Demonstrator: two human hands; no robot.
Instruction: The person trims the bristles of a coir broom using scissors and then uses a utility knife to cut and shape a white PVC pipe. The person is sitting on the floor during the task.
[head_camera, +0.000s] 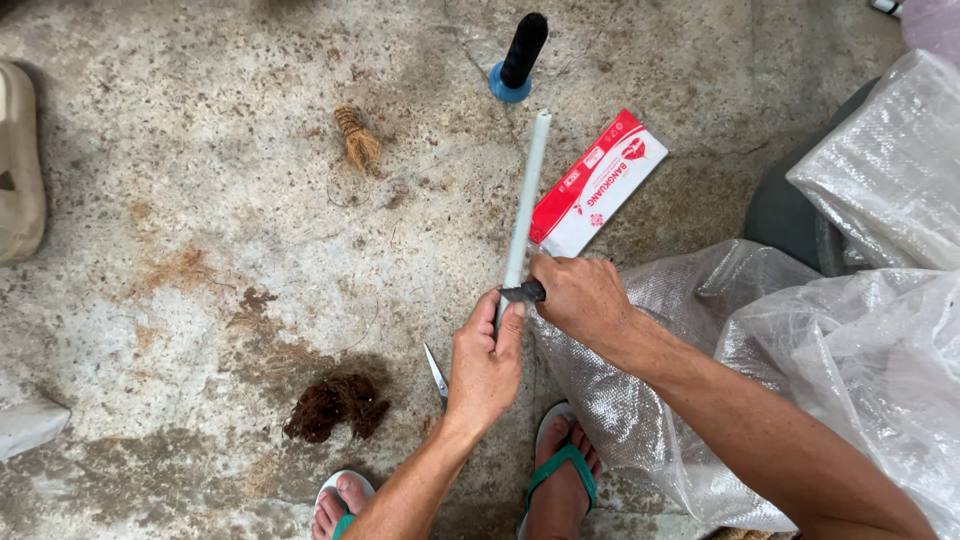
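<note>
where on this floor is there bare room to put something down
The widest bare concrete floor lies left of the pale rod, between the straw bundle and the dark fibre clump. A smaller patch sits right of the black spool, above the red-and-white box. It is crowded by the left hand, right hand, scissors and plastic sacks.

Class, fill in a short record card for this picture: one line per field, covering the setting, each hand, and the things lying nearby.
Setting: stained concrete floor
Left hand: grips the pale grey-green rod near its lower end
Right hand: holds a dark tool against the rod
Beside the rod: red and white box
Far end: black spool on blue base
Floor items: scissors, dark fibre clump, tan fibre bundle
Right side: clear woven plastic sacks
</note>
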